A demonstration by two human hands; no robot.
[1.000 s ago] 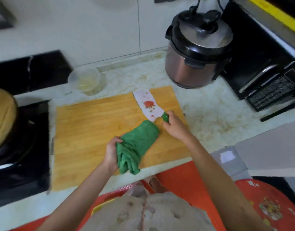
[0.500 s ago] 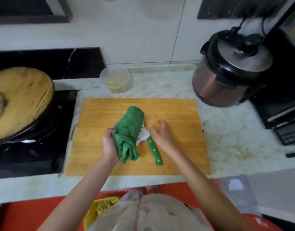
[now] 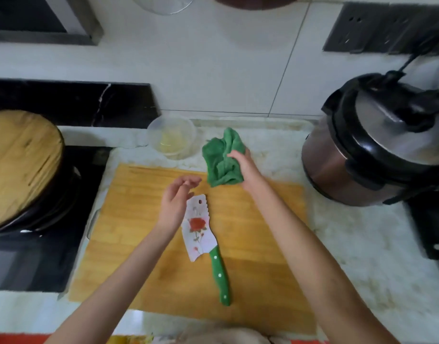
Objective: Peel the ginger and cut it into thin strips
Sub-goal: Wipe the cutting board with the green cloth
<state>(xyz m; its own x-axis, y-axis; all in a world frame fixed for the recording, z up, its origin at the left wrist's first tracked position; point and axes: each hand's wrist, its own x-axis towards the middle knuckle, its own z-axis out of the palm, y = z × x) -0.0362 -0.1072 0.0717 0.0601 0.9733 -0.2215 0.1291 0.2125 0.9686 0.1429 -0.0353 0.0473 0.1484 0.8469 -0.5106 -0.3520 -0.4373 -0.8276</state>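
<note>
— Marble kitchen counter (image 3: 350, 244), rectangular bamboo cutting board (image 3: 258, 244): where's the ginger?
— No root visible. Pale bits in the clear round plastic tub (image 3: 172, 137) at 11 o'clock may be strips, but it's too blurred to tell.
— Hands?
— The right hand (image 3: 245, 167) grips a crumpled green cloth (image 3: 221, 160) at 12 o'clock. The left hand (image 3: 175, 204) hovers empty, fingers loose, over the rose-printed white cleaver (image 3: 198, 232) lying mid-board. Cutting looks finished, and this is probably cleanup.

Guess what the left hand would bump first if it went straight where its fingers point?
Probably the green cloth, held by the right hand just beyond. The left hand points toward it, though depth is hard to judge.
</note>
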